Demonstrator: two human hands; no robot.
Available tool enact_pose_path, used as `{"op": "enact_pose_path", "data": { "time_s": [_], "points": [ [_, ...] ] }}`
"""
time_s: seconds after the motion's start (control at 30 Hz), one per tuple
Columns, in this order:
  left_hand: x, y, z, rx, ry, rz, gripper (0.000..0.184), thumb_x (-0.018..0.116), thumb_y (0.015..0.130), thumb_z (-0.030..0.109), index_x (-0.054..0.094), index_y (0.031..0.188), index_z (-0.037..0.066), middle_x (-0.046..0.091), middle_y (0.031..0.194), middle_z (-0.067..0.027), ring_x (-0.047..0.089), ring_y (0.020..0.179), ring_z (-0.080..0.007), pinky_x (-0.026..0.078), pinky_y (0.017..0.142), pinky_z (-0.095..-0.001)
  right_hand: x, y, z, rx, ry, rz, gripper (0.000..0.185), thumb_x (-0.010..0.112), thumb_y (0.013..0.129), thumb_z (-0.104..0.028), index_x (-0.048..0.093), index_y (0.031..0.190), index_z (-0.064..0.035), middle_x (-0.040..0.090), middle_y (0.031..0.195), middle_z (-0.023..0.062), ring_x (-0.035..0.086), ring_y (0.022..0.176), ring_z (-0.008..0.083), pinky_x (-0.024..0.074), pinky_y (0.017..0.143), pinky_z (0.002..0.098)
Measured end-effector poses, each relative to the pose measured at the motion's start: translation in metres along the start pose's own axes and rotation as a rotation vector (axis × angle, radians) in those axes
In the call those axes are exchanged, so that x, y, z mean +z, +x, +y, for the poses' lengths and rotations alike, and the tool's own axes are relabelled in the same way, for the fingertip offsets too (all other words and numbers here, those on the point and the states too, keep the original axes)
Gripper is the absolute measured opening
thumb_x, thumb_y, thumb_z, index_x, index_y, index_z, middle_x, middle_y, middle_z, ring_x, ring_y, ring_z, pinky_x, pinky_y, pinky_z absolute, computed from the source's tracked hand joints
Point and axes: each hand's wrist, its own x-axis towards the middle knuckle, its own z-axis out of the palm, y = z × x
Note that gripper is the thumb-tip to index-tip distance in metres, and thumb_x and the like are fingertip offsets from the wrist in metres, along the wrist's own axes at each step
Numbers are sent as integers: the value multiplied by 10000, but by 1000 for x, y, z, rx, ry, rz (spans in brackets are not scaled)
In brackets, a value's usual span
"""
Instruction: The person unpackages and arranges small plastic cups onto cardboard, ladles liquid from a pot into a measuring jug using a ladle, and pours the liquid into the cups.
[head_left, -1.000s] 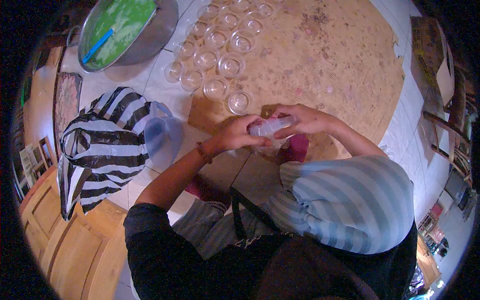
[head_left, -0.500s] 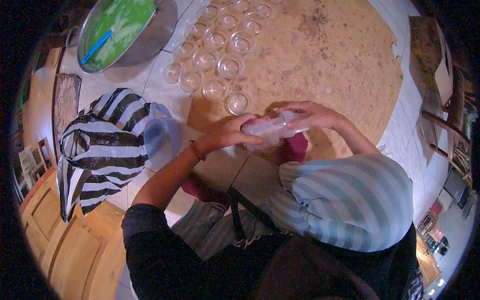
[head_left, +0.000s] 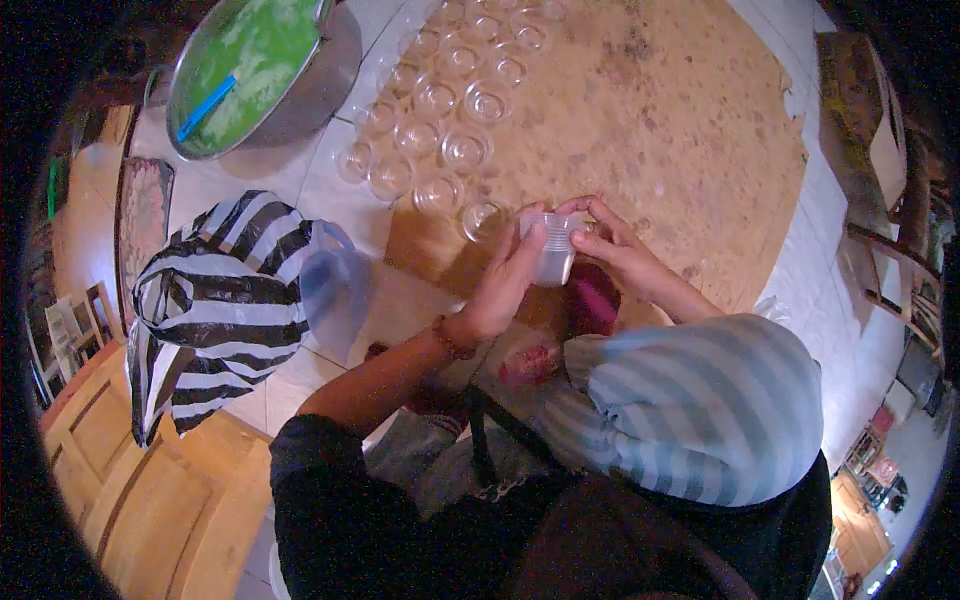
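In front of my body, a short stack of clear plastic cups (head_left: pixel 551 262) with ridged rims is held between both hands. My left hand (head_left: pixel 505 280) is closed around its left side, the thumb lying across the front. On the opposite side, the thumb and fingers of my right hand (head_left: pixel 630 262) grip the stack near its top. Just beyond my left hand stands a clear plastic cup (head_left: pixel 484 219), the nearest of several set out in rows on a brown mat (head_left: pixel 650 130).
A big metal pot (head_left: pixel 325 95) of green liquid, with a blue-handled utensil (head_left: pixel 207 108) in it, stands at the upper left. Left of me are a black-and-white striped plastic bag (head_left: pixel 225 300) and a translucent bluish plastic container (head_left: pixel 335 275). White floor tiles surround the mat.
The cup stack has turned from lying sideways to roughly upright, and my hands have come closer together around it. The view has shifted slightly.
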Motion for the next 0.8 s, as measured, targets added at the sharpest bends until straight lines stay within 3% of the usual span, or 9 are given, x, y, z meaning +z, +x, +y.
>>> {"op": "enact_pose_path", "data": {
  "time_s": [0.07, 0.17, 0.37, 0.43, 0.47, 0.57, 0.67, 0.77, 0.8],
  "points": [
    [4, 1, 5, -23, -24, 25, 390, 345, 983, 317, 432, 1248, 45, 528, 1162, -74, 530, 1038, -191, 457, 875, -340, -7, 5, 1, -126, -223, 6, 313, 613, 862, -238, 536, 1105, -56, 493, 1069, 29, 499, 980, 129, 428, 805, 266],
    [-1, 3, 17, -112, 9, -36, 388, 427, 957, 327, 451, 1225, 48, 537, 1117, -43, 519, 1035, -120, 432, 875, -277, -18, 2, -13, -335, -639, 17, 233, 593, 883, -230, 583, 1010, -34, 521, 994, 20, 503, 897, 115, 413, 746, 242],
    [-6, 8, 8, -210, -155, -189, 334, 417, 957, 325, 517, 1127, 56, 597, 1000, -53, 598, 889, -138, 478, 781, -284, -30, 4, -22, -76, -558, -203, 212, 561, 905, -219, 593, 890, -10, 550, 800, -14, 486, 771, 93, 395, 671, 249],
    [15, -13, 31, -40, -4, -145, 337, 404, 957, 342, 530, 1100, 64, 611, 962, -54, 611, 842, -149, 488, 743, -289, -30, 6, -14, -205, -578, -183, 206, 546, 911, -204, 580, 864, -6, 549, 783, 4, 480, 739, 99, 403, 663, 261],
    [16, -14, 30, -51, -23, -138, 346, 398, 957, 354, 534, 1091, 66, 616, 948, -54, 614, 830, -153, 490, 732, -289, -28, 6, -10, -268, -586, -174, 205, 539, 914, -196, 574, 851, -5, 549, 774, 13, 477, 723, 102, 406, 659, 267],
    [-1, 1, 5, -267, -270, -156, 384, 380, 954, 396, 540, 1078, 70, 626, 918, -52, 615, 816, -163, 491, 713, -286, -19, 5, -9, -445, -830, -48, 150, 527, 907, -148, 554, 879, -3, 557, 776, 81, 524, 708, 174, 429, 666, 306],
    [5, -1, 8, -311, -297, -95, 409, 380, 947, 424, 540, 1082, 73, 628, 916, -62, 614, 813, -168, 487, 708, -287, -15, 13, 5, -577, -1018, 114, 96, 538, 881, -100, 546, 918, -12, 556, 808, 143, 559, 745, 270, 446, 698, 345],
    [-7, -2, -11, -406, -332, -107, 407, 384, 945, 431, 543, 1085, 84, 623, 922, -49, 605, 839, -151, 486, 723, -293, -21, 23, 4, -446, -1026, 393, 88, 551, 858, -66, 541, 932, -19, 563, 852, 162, 569, 824, 324, 453, 710, 364],
    [-5, -9, -9, -369, -254, -117, 400, 386, 944, 431, 543, 1086, 93, 620, 929, -44, 602, 845, -144, 485, 727, -295, -22, 29, 3, -460, -961, 329, 94, 555, 855, -65, 546, 939, -22, 567, 875, 160, 574, 840, 322, 460, 723, 362]
  ]
}}
